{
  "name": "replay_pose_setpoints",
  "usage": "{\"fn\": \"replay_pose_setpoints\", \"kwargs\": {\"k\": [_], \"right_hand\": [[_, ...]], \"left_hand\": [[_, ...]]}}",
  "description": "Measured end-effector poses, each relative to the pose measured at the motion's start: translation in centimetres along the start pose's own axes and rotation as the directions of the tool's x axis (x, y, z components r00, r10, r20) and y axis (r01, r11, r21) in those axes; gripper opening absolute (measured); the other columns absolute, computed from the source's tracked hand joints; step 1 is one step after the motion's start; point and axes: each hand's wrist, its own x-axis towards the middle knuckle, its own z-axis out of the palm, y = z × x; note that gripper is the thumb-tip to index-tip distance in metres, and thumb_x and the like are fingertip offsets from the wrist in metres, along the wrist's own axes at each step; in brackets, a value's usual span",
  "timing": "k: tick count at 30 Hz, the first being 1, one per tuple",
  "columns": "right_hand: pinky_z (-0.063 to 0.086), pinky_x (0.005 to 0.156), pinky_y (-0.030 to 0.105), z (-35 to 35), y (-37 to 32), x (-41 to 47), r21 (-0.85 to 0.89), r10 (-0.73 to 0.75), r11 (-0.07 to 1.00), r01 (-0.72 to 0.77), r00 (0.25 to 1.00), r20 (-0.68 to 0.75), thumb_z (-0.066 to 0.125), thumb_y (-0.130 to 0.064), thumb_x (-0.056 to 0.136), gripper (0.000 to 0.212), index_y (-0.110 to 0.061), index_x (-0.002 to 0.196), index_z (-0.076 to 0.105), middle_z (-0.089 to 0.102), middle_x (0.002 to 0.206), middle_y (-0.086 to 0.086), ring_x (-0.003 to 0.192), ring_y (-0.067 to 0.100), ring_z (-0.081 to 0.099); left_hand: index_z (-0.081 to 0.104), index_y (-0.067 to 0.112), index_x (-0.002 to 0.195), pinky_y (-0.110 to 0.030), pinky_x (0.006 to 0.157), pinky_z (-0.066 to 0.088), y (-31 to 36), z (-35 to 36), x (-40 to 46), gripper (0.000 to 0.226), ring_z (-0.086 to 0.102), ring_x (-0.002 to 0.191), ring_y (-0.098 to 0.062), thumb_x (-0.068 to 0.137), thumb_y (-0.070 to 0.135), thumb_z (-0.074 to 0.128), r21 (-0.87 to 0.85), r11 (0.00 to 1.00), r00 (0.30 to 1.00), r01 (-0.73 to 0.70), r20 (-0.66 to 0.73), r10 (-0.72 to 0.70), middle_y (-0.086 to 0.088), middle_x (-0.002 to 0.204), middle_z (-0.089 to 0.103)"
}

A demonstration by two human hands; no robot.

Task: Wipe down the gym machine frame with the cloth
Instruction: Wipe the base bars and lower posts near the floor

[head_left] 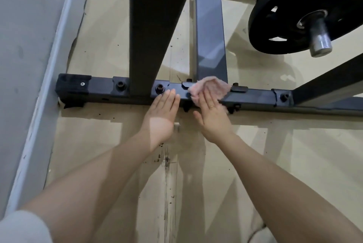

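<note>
**Pink cloth pressed to the dark base bar**

The gym machine frame is square-section metal tubing painted dark with a dull sheen, its low cross bar running flat across the floor, studded with round bolt heads and capped by a black end piece far to the left of the hands. A thick upright and a slimmer, glossier bar rise beyond the fingertips. Up and to the right of the right hand hangs a round black weight plate with cut-out slots, on a plain steel peg.

The cloth is pale pink, soft and crumpled, bunched on top of the cross bar where the slim bar meets it.

The right hand lies flat with fingers straight and together, pressing the cloth against the bar; a thin ring shows on one finger. Just beside it, the left hand is open too, its straight fingertips resting on the bar near a bolt, holding nothing. Beneath both wrists the floor is smooth, tan and speckled with dark grit.
</note>
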Motion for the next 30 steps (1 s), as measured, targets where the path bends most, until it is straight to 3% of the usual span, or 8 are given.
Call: {"fn": "replay_pose_setpoints", "kwargs": {"k": [3,7,10,12,16,22,26,30], "right_hand": [[-0.004,0.117,0.029,0.0,0.4,0.5,-0.02,-0.004,1.0,0.004,1.0,-0.014,0.034,-0.037,0.101,0.064,-0.01,0.152,0.006,-0.002,0.16,0.006,0.148,0.017,-0.003],[0.002,0.118,0.031,0.2,4.7,-1.7,-0.028,0.276,0.959,-0.282,0.952,-0.134,0.032,-0.035,0.101,0.061,-0.01,0.152,0.009,-0.001,0.16,0.007,0.148,0.018,0.002],[0.007,0.118,0.031,0.4,4.6,-2.1,0.123,0.438,0.898,-0.423,0.886,-0.153,0.033,-0.032,0.102,0.062,-0.007,0.152,0.007,0.001,0.16,0.01,0.147,0.02,0.003],[0.001,0.119,0.031,0.5,3.4,-1.1,0.118,0.366,0.929,-0.351,0.919,-0.149,0.034,-0.031,0.102,0.061,-0.004,0.151,0.01,0.003,0.159,0.014,0.148,0.023,0.0],[0.0,0.119,0.032,0.9,3.9,0.0,-0.071,0.014,0.997,-0.02,0.997,-0.081,0.032,-0.033,0.102,0.058,-0.011,0.152,0.012,0.004,0.16,0.008,0.148,0.021,0.002],[0.009,0.117,0.036,0.8,5.4,-1.3,-0.003,0.126,0.992,-0.128,0.976,-0.179,0.035,-0.025,0.102,0.053,-0.01,0.151,0.018,0.008,0.159,0.004,0.147,0.024,0.012],[0.006,0.12,0.035,1.7,2.1,-1.5,-0.01,-0.052,0.999,0.052,0.997,-0.057,0.037,-0.019,0.102,0.056,-0.009,0.151,0.011,0.004,0.159,0.008,0.148,0.025,0.004],[0.004,0.12,0.035,-0.3,4.6,0.1,-0.071,-0.096,0.994,0.085,0.983,-0.158,0.044,-0.028,0.099,0.055,-0.011,0.149,0.026,0.021,0.157,0.007,0.147,0.022,0.014]], "left_hand": [[-0.01,0.01,0.149,-0.031,0.109,-0.018,0.5,-0.2,0.3,0.074,-0.012,0.145,-0.02,0.096,0.025,0.038,-0.009,1.0,0.999,-0.023,0.025,0.023,-0.007,0.158,-0.015],[-0.003,0.016,0.151,-0.032,0.115,-0.005,0.8,-0.4,1.3,0.07,-0.003,0.145,-0.023,0.095,0.017,0.04,-0.035,0.999,0.998,-0.033,0.045,0.034,-0.008,0.159,-0.005],[-0.002,0.019,0.151,-0.036,0.115,0.007,1.7,-0.9,2.0,0.071,0.003,0.144,-0.029,0.095,0.015,0.04,-0.007,1.0,0.998,-0.011,0.066,0.011,-0.012,0.157,0.001],[-0.002,0.018,0.151,-0.037,0.114,0.013,2.4,-0.9,2.5,0.07,0.006,0.142,-0.032,0.095,0.018,0.041,0.059,0.998,0.997,0.002,0.079,-0.006,-0.016,0.155,0.005],[0.0,0.019,0.151,-0.038,0.11,0.021,2.9,-0.2,2.8,0.072,0.017,0.136,-0.033,0.095,0.026,0.045,0.121,0.992,0.998,0.036,0.053,-0.043,-0.017,0.15,0.014],[-0.002,0.023,0.15,-0.036,0.103,0.027,3.2,-0.2,2.7,0.071,0.021,0.129,-0.033,0.095,0.026,0.043,0.126,0.991,0.998,0.049,0.029,-0.053,-0.018,0.144,0.018],[0.007,0.031,0.149,-0.038,0.096,0.031,4.0,-1.1,3.0,0.067,0.03,0.118,-0.036,0.093,0.024,0.044,0.099,0.993,0.997,0.059,0.036,-0.063,-0.019,0.136,0.025],[0.01,0.029,0.148,-0.038,0.093,0.033,4.8,-1.1,3.3,0.066,0.032,0.114,-0.036,0.093,0.022,0.046,0.127,0.987,0.994,0.102,0.022,-0.106,-0.019,0.133,0.027]]}}
